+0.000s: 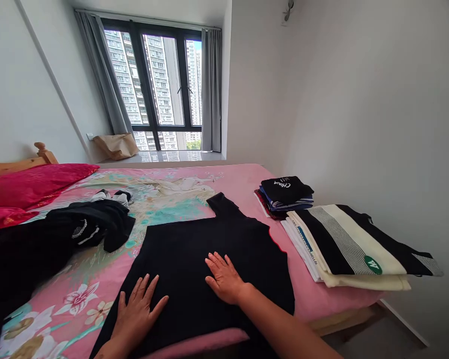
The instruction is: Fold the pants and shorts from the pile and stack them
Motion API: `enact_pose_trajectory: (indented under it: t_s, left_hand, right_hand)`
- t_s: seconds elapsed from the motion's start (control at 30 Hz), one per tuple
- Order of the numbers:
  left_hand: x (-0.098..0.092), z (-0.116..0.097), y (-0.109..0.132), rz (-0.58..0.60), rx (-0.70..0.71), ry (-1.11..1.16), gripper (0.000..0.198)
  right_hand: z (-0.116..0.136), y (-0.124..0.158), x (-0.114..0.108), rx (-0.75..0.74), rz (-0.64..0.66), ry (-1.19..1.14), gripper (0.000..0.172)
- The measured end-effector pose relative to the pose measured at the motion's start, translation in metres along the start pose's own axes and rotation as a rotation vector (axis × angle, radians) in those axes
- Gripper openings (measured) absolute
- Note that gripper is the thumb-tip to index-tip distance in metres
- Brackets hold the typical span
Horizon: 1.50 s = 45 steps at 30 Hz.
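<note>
A black garment (194, 249) lies spread on the bed, one sleeve pointing toward the window and a thin red edge along its right side. My left hand (137, 310) rests flat near its lower left part, fingers apart. On the middle of the cloth lies my right hand (223, 279), palm down with the fingers spread. Neither hand grips anything. The near edge of the garment reaches the front of the bed, where a strip of pink sheet shows.
To the right are a stack of larger folded clothes (340, 239) and a smaller folded stack (287, 190). Crumpled dark clothes (93, 224) lie at the left, beside red pillows (33, 184). A paper bag (116, 145) sits on the windowsill (172, 156).
</note>
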State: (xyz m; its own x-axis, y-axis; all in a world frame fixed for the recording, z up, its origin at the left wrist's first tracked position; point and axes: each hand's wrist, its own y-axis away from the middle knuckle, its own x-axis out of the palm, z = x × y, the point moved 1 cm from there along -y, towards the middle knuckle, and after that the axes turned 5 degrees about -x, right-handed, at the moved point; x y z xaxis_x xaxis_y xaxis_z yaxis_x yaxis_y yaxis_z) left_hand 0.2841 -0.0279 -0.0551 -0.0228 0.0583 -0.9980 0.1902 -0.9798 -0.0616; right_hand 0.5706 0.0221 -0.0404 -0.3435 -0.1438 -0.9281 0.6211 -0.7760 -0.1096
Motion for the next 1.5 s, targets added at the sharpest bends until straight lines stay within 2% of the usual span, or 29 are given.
enact_pose_trajectory:
  t_s: [0.03,0.1,0.23,0.3,0.4,0.47,0.57,0.63,0.73,0.8,0.83,0.9,1.07,1.13,1.17,1.27,1.4,1.47,1.5]
  left_hand:
    - [0.004,0.000,0.000,-0.002,-0.003,-0.019,0.074]
    - [0.010,0.001,0.001,-0.013,0.004,-0.045,0.074]
    - [0.019,0.003,-0.001,-0.037,0.001,-0.038,0.073]
    - [0.020,0.004,-0.003,-0.045,-0.005,-0.027,0.073]
    - [0.020,0.003,-0.002,-0.054,-0.013,-0.027,0.073]
    - [0.019,0.001,-0.001,-0.046,-0.020,-0.033,0.072]
    - [0.017,0.000,0.000,-0.042,-0.018,-0.041,0.072]
    - [0.016,-0.001,0.001,-0.049,-0.015,-0.043,0.072]
    - [0.015,0.000,0.002,-0.051,-0.008,-0.027,0.072]
    - [0.015,0.001,0.002,-0.050,0.002,-0.013,0.072]
    - [0.014,0.001,0.003,-0.048,0.004,-0.008,0.072]
    - [0.014,0.002,0.003,-0.043,-0.003,-0.002,0.071]
    - [0.016,0.003,0.002,-0.061,-0.007,0.031,0.071]
    - [0.017,0.003,0.002,-0.073,-0.008,0.041,0.071]
    - [0.018,0.002,0.002,-0.080,-0.008,0.044,0.071]
    - [0.017,0.001,0.002,-0.085,-0.002,0.043,0.070]
    - [0.015,0.000,0.002,-0.072,-0.016,0.011,0.070]
    - [0.015,0.001,0.002,-0.064,-0.011,-0.006,0.070]
    - [0.014,0.001,0.003,-0.060,-0.008,-0.013,0.070]
  right_hand:
    - [-0.009,-0.004,-0.003,-0.012,0.049,0.010,0.058]
    - [-0.043,-0.008,-0.016,0.066,0.125,0.061,0.056]
    - [-0.145,0.010,-0.055,0.468,0.133,0.142,0.061]
    - [-0.186,0.024,-0.067,0.637,0.132,0.167,0.062]
    - [-0.211,0.034,-0.074,0.779,0.124,0.189,0.063]
    - [-0.205,0.028,-0.074,0.834,0.097,0.201,0.064]
    - [-0.163,0.002,-0.068,0.794,0.011,0.224,0.066]
    - [-0.121,-0.018,-0.056,0.618,-0.019,0.218,0.065]
    - [-0.061,-0.040,-0.031,0.261,0.039,0.159,0.061]
    - [-0.044,-0.045,-0.018,0.112,0.103,0.121,0.058]
    - [-0.045,-0.046,-0.015,0.093,0.126,0.108,0.057]
    - [-0.069,-0.041,-0.019,0.175,0.143,0.102,0.057]
    - [-0.171,-0.005,-0.061,0.655,0.123,0.140,0.061]
    - [-0.193,0.006,-0.076,0.773,0.115,0.162,0.059]
    - [-0.196,0.008,-0.081,0.811,0.107,0.177,0.057]
    - [-0.177,-0.004,-0.079,0.796,0.057,0.234,0.057]
    - [-0.121,-0.040,-0.044,0.465,0.053,0.212,0.062]
    - [-0.104,-0.049,-0.027,0.323,0.083,0.172,0.060]
    - [-0.103,-0.049,-0.023,0.302,0.088,0.159,0.060]
